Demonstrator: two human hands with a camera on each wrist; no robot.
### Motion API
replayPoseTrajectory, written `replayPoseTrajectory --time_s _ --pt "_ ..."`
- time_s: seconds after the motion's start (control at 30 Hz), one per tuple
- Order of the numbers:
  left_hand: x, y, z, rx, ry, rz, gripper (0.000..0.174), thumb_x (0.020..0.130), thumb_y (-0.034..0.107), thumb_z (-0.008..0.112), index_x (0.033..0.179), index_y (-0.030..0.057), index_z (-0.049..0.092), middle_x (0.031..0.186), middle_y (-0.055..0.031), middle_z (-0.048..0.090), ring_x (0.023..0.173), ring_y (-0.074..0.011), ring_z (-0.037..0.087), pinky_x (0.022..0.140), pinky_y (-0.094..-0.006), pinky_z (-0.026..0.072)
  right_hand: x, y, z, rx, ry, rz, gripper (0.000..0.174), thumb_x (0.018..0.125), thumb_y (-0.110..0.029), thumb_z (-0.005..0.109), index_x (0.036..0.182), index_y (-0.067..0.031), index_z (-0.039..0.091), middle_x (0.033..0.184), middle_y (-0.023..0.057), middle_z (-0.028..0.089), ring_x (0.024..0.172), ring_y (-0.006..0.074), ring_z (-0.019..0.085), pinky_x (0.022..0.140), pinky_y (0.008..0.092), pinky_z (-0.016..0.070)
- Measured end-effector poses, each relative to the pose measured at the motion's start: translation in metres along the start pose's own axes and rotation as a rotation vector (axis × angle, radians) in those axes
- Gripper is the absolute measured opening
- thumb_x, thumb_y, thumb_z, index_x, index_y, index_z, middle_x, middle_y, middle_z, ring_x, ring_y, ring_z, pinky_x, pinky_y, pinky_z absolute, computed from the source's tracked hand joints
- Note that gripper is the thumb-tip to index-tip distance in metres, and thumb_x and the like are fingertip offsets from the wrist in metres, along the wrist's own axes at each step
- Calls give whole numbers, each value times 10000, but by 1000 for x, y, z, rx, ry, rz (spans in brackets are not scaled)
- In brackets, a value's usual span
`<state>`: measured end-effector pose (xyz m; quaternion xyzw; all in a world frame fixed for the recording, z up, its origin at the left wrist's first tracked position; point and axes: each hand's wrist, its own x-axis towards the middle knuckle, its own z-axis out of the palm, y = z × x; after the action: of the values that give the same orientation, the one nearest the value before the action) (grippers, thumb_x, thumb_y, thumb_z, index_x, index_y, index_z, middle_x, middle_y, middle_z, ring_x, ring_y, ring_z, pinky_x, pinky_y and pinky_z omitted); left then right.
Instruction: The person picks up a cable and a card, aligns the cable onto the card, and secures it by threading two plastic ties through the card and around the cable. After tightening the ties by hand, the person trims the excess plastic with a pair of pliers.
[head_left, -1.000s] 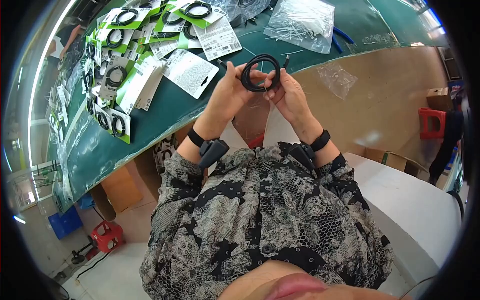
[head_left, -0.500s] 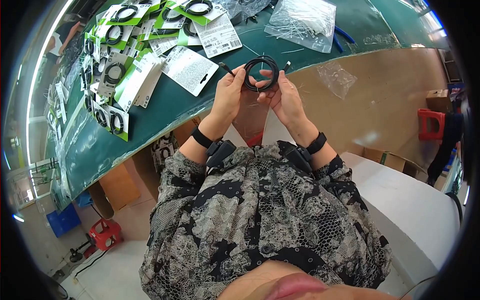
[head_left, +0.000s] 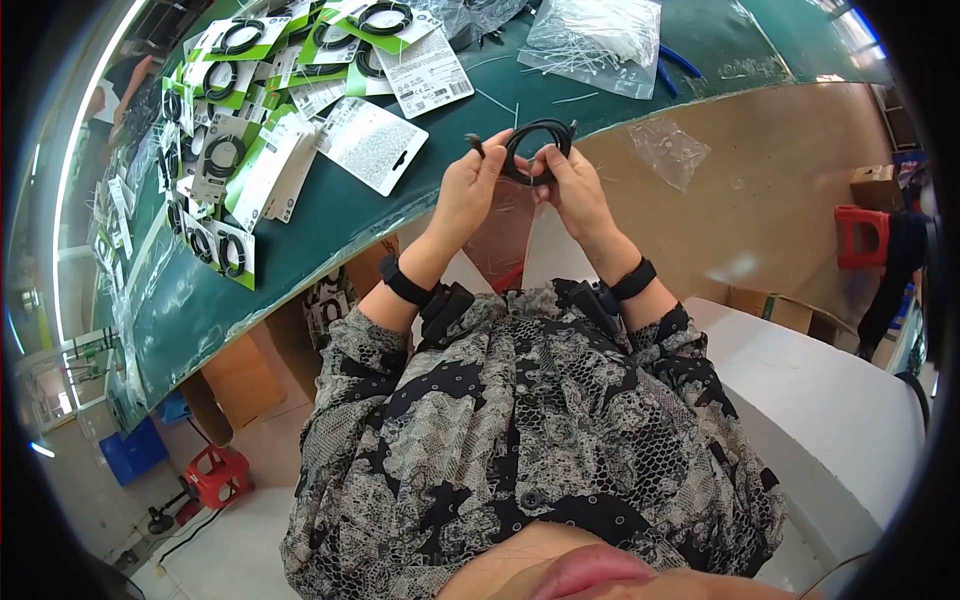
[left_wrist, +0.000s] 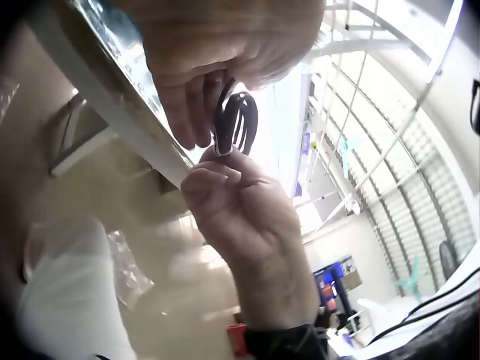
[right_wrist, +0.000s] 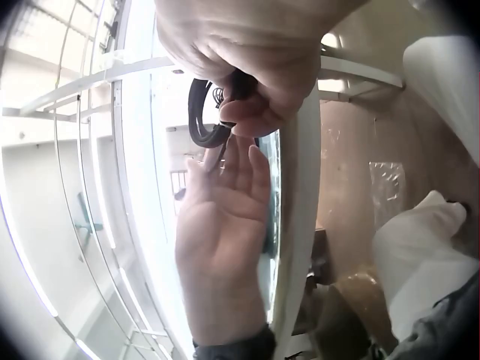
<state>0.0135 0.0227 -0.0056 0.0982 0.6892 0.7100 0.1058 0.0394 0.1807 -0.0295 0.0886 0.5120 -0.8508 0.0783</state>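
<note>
Cable: black round cord wound into a small flat coil, held in the air over the near edge of the table, between both hands.
Left hand: thumb and nearly straight fingertips pinch the coil's left side.
Right hand: fingers curled round the coil's right side, firm grip.
Table: green matte top.
Cards: green-and-white cardboard, spread over the left of the table; many carry a black coil.
Bag: clear crinkled plastic at the far edge, thin white strips inside.
</note>
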Motion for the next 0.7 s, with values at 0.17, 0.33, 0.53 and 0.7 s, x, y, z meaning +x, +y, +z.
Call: replayPoseTrajectory --time_s 0.17,0.33,0.53,0.7 --pt "0 -10 -6 -487 83 -210 326 1000 308 377 1024 53 578 850 -55 592 648 -126 544 515 -240 424 -2 -1 6 394 13 55 234 971 -284 463 887 -74 523 844 59 578 628 132 527 615 280 465" --pt "-2 -13 -8 -949 97 -282 355 986 368 399 820 77 516 745 -13 531 562 -93 464 459 -205 342 -6 2 7 425 50 81 246 966 -299 468 873 -77 517 863 66 581 620 128 509 601 273 446" --pt "8 2 -28 -433 -238 -479 377 980 400 398 743 106 412 625 19 395 502 -68 358 460 -207 280 -9 3 0 199 -23 97 258 963 -314 474 895 -70 527 830 54 598 588 119 511 574 253 439" --pt "8 -1 -27 -297 -170 -403 328 984 361 410 816 87 477 661 23 427 503 -58 354 455 -187 277 -10 1 0 127 -12 105 253 967 -305 468 889 -74 535 839 50 599 614 121 511 597 257 434"
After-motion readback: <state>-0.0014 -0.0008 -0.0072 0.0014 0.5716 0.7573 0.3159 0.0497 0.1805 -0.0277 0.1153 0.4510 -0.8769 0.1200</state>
